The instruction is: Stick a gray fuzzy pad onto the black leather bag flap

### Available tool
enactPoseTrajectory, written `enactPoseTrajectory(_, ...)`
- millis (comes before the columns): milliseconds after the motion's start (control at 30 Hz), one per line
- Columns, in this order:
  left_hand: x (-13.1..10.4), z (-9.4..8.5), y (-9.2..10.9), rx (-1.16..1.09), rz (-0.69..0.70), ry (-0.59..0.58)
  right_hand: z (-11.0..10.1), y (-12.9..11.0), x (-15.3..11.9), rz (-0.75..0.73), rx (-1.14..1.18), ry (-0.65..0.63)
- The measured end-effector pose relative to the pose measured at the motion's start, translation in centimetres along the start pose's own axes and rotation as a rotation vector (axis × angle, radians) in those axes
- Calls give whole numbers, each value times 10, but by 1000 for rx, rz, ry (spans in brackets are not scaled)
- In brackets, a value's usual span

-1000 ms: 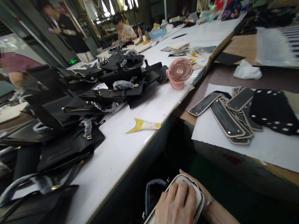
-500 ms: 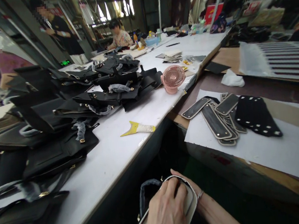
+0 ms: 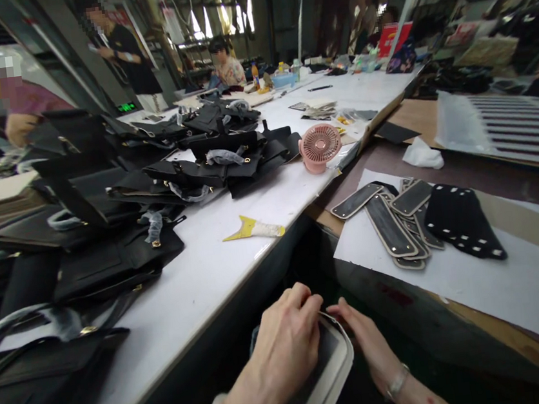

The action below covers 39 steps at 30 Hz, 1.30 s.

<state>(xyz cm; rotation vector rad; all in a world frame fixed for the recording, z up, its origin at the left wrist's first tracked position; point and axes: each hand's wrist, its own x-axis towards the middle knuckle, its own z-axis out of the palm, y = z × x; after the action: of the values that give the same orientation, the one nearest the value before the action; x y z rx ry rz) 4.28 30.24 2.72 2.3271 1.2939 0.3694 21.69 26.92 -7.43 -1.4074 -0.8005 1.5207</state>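
Low in the view, a dark panel with a pale edge [image 3: 334, 366] is held over my lap, its rounded corner up. My left hand [image 3: 289, 333] lies over its left side, fingers curled and pinching near the top corner. On the far side of that corner, my right hand [image 3: 366, 340] rests its fingertips against the rim, with the fingers fairly straight. A dark item under my left hand is mostly hidden. On the white table, a yellow and white piece [image 3: 254, 228] lies near the edge.
Black bags [image 3: 105, 259] with wrapped handles cover the left of the white table. A pink fan [image 3: 320, 147] stands by its edge. On the right, pale-edged strips [image 3: 389, 226] and a black piece [image 3: 461, 219] lie on white paper. Several people are farther back.
My left hand has moved up to the panel's top corner and its fingers have curled. My right hand, mostly behind the panel before, now shows beside it. The view has shifted slightly.
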Motion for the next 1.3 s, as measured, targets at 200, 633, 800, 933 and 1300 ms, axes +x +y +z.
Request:
enactPoseTrajectory(200,22,0,-23,-223,92,-246,-4,-50,-42,-361,-639,-137)
enactPoseTrajectory(633,41,5,-37,-428,-25,-339,4,-47,-32,-441,-857,-108)
enactPoseTrajectory(800,46,10,-40,-437,-74,-344,3,-45,-32,-455,-854,-124)
enactPoseTrajectory(933,43,12,-40,-453,-75,-311,2,-42,-34,-521,-882,-103)
enactPoseTrajectory(1300,40,24,-46,-525,-133,-256,5,-32,-40,-739,-854,43)
